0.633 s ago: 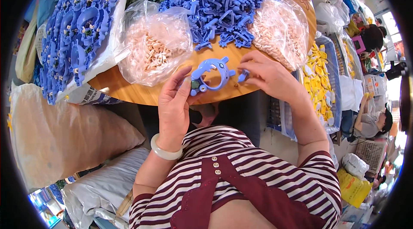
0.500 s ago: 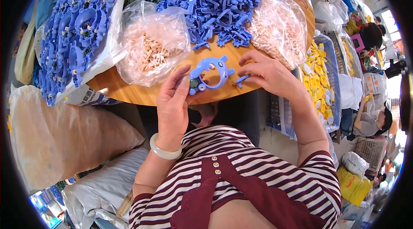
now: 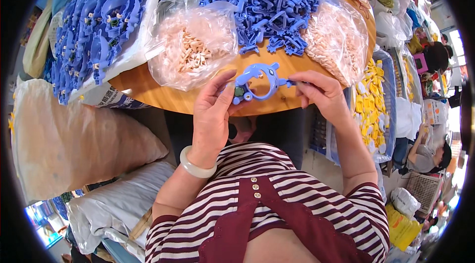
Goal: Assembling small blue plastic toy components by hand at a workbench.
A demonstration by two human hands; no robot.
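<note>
My left hand (image 3: 212,112) grips a shiny blue plastic toy part (image 3: 256,70) by its left end, thumb in front. The part is an open ring shaped like an animal, with an eye and pale tooth-like bits. A dark green piece (image 3: 239,91) sits at its left end by my thumb. On the other side, my right hand (image 3: 321,96) pinches a small blue plastic piece (image 3: 289,83) between thumb and fingers. That piece is at the ring's right edge; whether it is joined to the ring I cannot tell.
Across the wooden table (image 3: 148,90) lie a heap of blue plastic parts (image 3: 267,6) and two clear bags of pale pieces (image 3: 190,50) (image 3: 341,35). Rows of blue rings (image 3: 106,21) fill a white-edged board at left. Yellow pieces (image 3: 368,109) fill a crate at right.
My right hand has brought the small blue piece up against the ring's right edge. The view has shifted slightly, so everything sits a little differently in it.
</note>
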